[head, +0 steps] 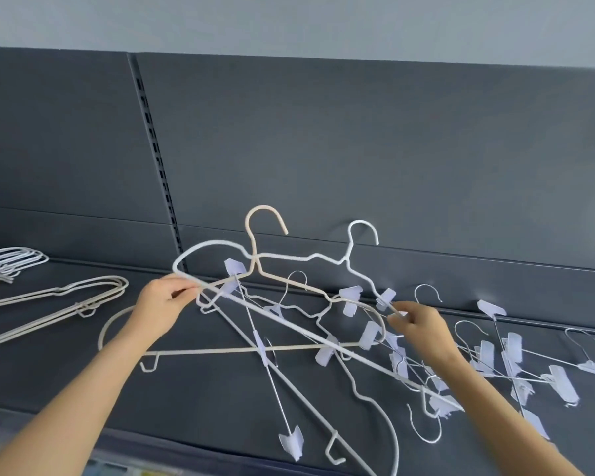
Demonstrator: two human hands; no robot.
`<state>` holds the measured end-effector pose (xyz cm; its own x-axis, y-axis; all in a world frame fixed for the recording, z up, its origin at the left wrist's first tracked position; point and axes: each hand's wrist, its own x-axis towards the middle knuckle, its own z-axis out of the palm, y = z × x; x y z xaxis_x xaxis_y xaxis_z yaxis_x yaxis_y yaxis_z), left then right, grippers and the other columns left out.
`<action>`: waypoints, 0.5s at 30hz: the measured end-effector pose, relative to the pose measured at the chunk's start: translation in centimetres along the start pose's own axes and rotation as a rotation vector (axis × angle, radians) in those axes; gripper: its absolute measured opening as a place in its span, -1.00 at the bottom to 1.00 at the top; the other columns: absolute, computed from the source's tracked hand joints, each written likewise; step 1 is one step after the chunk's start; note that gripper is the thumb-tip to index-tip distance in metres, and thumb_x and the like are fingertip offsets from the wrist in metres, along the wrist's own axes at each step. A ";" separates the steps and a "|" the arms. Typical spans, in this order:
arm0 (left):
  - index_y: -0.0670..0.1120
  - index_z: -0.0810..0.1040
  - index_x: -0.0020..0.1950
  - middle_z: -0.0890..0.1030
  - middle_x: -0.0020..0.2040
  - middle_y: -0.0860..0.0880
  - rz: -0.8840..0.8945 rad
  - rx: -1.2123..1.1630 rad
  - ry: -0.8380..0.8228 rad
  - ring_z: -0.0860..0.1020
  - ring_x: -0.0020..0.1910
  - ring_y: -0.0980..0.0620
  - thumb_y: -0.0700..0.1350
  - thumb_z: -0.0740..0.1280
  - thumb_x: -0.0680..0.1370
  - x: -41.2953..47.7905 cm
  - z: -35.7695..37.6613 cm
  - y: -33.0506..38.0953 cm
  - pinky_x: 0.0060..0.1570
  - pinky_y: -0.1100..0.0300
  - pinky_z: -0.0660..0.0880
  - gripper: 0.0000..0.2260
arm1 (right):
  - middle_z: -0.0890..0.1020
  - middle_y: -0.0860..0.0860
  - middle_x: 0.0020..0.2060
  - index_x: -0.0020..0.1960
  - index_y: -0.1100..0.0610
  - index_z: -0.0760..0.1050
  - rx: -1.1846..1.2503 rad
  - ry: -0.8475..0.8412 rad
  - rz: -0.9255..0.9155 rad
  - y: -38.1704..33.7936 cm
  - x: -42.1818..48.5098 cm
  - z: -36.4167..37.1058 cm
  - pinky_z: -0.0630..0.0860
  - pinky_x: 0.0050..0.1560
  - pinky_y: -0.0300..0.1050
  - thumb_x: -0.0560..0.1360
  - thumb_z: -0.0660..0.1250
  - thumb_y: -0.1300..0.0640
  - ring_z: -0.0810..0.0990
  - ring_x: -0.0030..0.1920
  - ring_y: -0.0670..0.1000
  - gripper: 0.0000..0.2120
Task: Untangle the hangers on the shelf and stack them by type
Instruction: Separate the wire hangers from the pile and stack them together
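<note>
A tangle of hangers lies on the dark grey shelf [66,383]. My left hand [164,305] pinches the left shoulder of a white wire hanger [207,247], lifted above the pile with its hook [363,231] at the back. My right hand [414,322] grips the same hanger's right side near a pale clip [385,298]. A beige hanger [265,218] crosses the white one, hook up. Metal clip hangers [516,355] with pale lilac clips are heaped to the right and under my right hand.
At the far left lie a stack of beige hangers [69,293] and, behind it, a stack of white wire hangers [11,261]. The shelf's dark back panel [358,149] has a slotted upright [155,156]. The shelf's front edge runs along the bottom.
</note>
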<state>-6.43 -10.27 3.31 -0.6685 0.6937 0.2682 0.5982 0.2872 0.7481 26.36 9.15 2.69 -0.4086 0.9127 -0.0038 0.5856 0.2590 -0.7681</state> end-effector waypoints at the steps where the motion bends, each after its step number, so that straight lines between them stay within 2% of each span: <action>1: -0.23 0.66 -0.06 0.60 -0.11 -0.12 -0.015 -0.017 -0.011 0.52 -0.10 -0.08 -0.30 0.33 0.49 0.1 0.0 -0.2 -0.10 0.38 0.40 -0.88 | 0.54 0.19 -0.35 -0.07 0.24 0.56 -0.040 -0.021 0.025 0.0 0.2 0.2 0.31 -0.31 -0.14 0.47 0.29 0.19 0.37 -0.38 0.05 -0.87; 2: -0.22 0.66 -0.09 0.61 -0.12 -0.14 -0.024 -0.029 -0.021 0.52 -0.11 -0.09 -0.30 0.34 0.49 0.1 0.0 -0.4 -0.09 0.30 0.41 -0.89 | 0.49 0.15 -0.40 -0.10 0.26 0.56 -0.073 -0.041 0.049 0.0 0.3 0.4 0.29 -0.29 -0.12 0.45 0.30 0.19 0.35 -0.39 0.04 -0.86; 4: -0.18 0.66 -0.15 0.62 -0.17 -0.18 -0.017 -0.030 -0.030 0.52 -0.17 -0.11 -0.30 0.34 0.49 0.2 0.4 -0.8 -0.19 0.38 0.38 -0.89 | 0.37 0.03 -0.50 -0.22 0.23 0.54 -0.114 -0.071 0.077 -0.2 0.5 0.8 0.25 -0.33 -0.13 0.45 0.29 0.20 0.28 -0.45 -0.01 -0.88; 6: -0.15 0.65 -0.15 0.60 -0.19 -0.14 -0.022 0.008 -0.002 0.52 -0.18 -0.10 -0.27 0.33 0.49 0.4 1.1 -1.0 -0.25 0.41 0.37 -0.89 | 0.35 0.00 -0.50 -0.24 0.19 0.54 -0.111 -0.087 0.084 -0.7 0.6 1.1 0.23 -0.39 -0.15 0.47 0.27 0.21 0.26 -0.47 -0.03 -0.86; 8: -0.18 0.65 -0.11 0.58 -0.20 -0.10 -0.069 0.037 0.041 0.55 -0.14 -0.13 -0.25 0.33 0.50 0.8 1.9 -1.4 -0.11 0.21 0.44 -0.90 | 0.47 0.05 -0.40 -0.16 0.17 0.58 -0.087 -0.095 0.062 -1.1 0.7 1.4 0.31 -0.34 -0.15 0.48 0.27 0.21 0.39 -0.39 0.03 -0.89; 9: -0.20 0.65 -0.12 0.57 -0.21 -0.11 -0.083 0.066 0.046 0.56 -0.13 -0.17 -0.23 0.32 0.49 0.9 2.2 -1.6 -0.06 0.09 0.45 -0.89 | 0.55 0.09 -0.31 -0.10 0.16 0.59 -0.076 -0.093 0.046 -1.3 0.7 1.5 0.38 -0.26 -0.13 0.48 0.28 0.21 0.49 -0.28 0.09 -0.89; 11: -0.23 0.65 -0.11 0.57 -0.19 -0.15 -0.071 0.123 -0.007 0.57 -0.09 -0.23 -0.21 0.31 0.48 0.9 2.8 -2.3 -0.01 0.00 0.45 -0.86 | 0.64 0.13 -0.16 -0.04 0.16 0.60 -0.040 -0.081 0.020 -1.2 0.7 1.6 0.43 -0.11 -0.08 0.48 0.29 0.22 0.57 -0.12 0.13 -0.87; 13: -0.19 0.62 0.05 0.61 -0.05 -0.19 -0.078 0.145 -0.087 0.57 0.03 -0.24 -0.28 0.30 0.49 0.8 3.1 -3.2 0.10 0.00 0.44 -0.83 | 0.60 0.11 -0.29 -0.17 0.09 0.61 0.020 -0.077 0.011 -0.8 0.7 1.6 0.38 -0.19 -0.12 0.48 0.31 0.21 0.50 -0.28 0.06 -0.88; 15: -0.13 0.55 0.20 0.60 0.15 -0.15 -0.121 0.210 -0.129 0.53 0.16 -0.19 -0.26 0.28 0.52 0.6 2.8 -4.3 0.21 -0.03 0.41 -0.73 | 0.45 0.06 -0.43 -0.30 0.01 0.59 0.080 -0.072 0.036 -0.2 0.8 1.4 0.31 -0.28 -0.14 0.48 0.33 0.16 0.33 -0.39 0.00 -0.80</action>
<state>-8.20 -9.20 -1.49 -0.6873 0.7202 0.0949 0.6046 0.4947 0.6243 24.90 9.42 1.94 -0.4393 0.8952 -0.0755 0.5439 0.1982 -0.8154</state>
